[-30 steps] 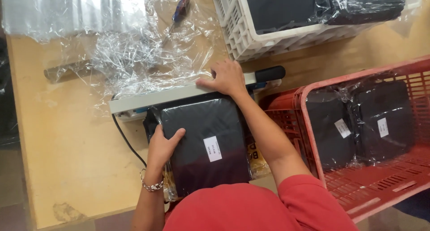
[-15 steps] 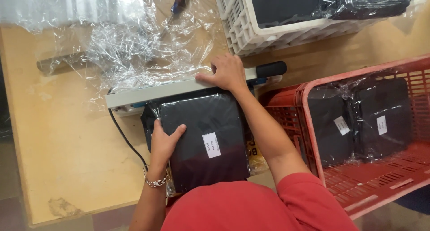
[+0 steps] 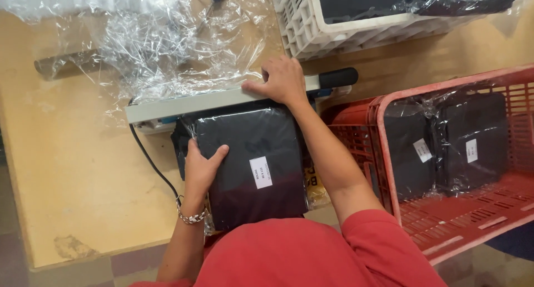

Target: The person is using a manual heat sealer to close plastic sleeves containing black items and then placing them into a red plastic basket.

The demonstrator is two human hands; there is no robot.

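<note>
A sealing step is judged in hand: the black wrapped packet (image 3: 250, 164), lying on the table (image 3: 72, 181) under the sealer bar (image 3: 222, 100), is steadied by the flat left hand (image 3: 201, 167), while the bar is pressed by the curled right hand (image 3: 283, 80). Lifting the bar is probably called for next. Two wrapped packets (image 3: 445, 145) are counted in one red basket (image 3: 389, 148).

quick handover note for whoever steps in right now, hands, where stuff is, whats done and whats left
Left hand: flat on the left edge of the black flat package in clear plastic wrap, steadying it.
Right hand: pressing down the long grey sealer bar with black handle, which lies across the package's far end.
Loose clear plastic film lies beyond the bar on the tan wooden table.
Done: two wrapped, labelled black packages lie in the red plastic basket on the right.
Left: this package is not yet in the basket; more dark items sit in the white plastic crate.
</note>
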